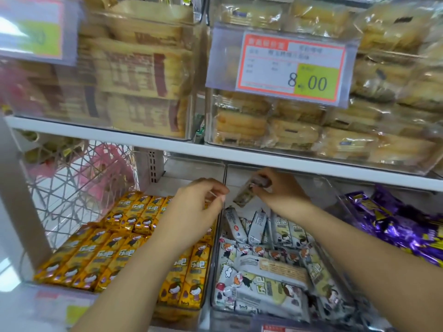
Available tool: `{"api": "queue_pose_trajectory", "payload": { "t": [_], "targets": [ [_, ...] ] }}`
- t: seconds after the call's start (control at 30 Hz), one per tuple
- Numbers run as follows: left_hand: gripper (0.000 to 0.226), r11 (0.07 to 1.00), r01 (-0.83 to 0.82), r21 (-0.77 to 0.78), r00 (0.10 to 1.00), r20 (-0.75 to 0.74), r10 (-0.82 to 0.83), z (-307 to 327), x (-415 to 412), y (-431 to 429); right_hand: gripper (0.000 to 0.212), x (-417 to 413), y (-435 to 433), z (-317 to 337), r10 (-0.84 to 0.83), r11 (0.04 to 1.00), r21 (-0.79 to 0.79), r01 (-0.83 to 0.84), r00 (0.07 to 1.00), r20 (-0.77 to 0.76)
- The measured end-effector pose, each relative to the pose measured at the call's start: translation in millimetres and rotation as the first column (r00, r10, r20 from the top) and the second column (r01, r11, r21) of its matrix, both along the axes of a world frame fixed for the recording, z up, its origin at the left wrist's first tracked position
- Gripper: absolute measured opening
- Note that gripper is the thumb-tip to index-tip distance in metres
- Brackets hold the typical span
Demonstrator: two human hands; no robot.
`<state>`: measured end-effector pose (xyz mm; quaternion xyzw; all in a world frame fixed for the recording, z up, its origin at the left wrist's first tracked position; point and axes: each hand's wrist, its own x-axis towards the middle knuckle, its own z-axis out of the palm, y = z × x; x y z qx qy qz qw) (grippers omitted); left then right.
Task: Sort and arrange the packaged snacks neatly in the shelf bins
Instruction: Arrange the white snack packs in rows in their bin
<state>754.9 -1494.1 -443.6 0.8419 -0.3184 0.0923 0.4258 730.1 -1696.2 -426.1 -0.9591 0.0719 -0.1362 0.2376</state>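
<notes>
My right hand point(280, 188) pinches one white-and-green snack pack point(244, 194) by its top end, held upright over the back of the middle clear bin point(215, 271). That bin holds several white-and-green packs point(271, 274) lying jumbled at different angles. My left hand point(199, 200) hovers over the divider between this bin and the left one, fingers curled, holding nothing that I can see. The left bin holds yellow snack packs point(100, 255) laid in tidy rows.
A bin of purple-wrapped snacks point(393, 224) sits at the right. The white shelf board point(215, 156) hangs low just above my hands. Above it stand clear bins of pastries point(287, 130) and a price tag point(292, 68). A wire basket point(72, 183) stands left.
</notes>
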Motion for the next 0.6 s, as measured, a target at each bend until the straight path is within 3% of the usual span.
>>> {"api": "queue_pose_trajectory", "payload": {
  "t": [0.2, 0.33, 0.43, 0.6],
  "targets": [
    [0.024, 0.986, 0.037, 0.165, 0.995, 0.089, -0.052, 9.4, -11.1, -11.5, 0.029, -58.2, -6.3, 15.4, -0.093, 0.981, 0.181, 0.073, 0.990, 0.105],
    [0.027, 0.954, 0.117, 0.278, 0.990, 0.038, -0.132, 18.8, -14.6, -42.0, 0.026, -93.2, -24.8, 14.4, -0.121, 0.970, 0.226, 0.084, 0.981, 0.153],
    [0.032, 0.864, 0.157, 0.478, 0.984, 0.001, -0.179, 17.6, -13.1, -80.8, 0.027, -110.4, -41.5, 9.7, -0.134, 0.975, 0.199, 0.098, 0.975, 0.178],
    [0.024, 0.649, 0.128, 0.750, 0.992, -0.094, -0.087, -4.8, -2.3, -126.1, 0.033, -121.9, -61.2, 5.6, -0.137, 0.986, 0.121, 0.112, 0.964, 0.226]
  ]
}}
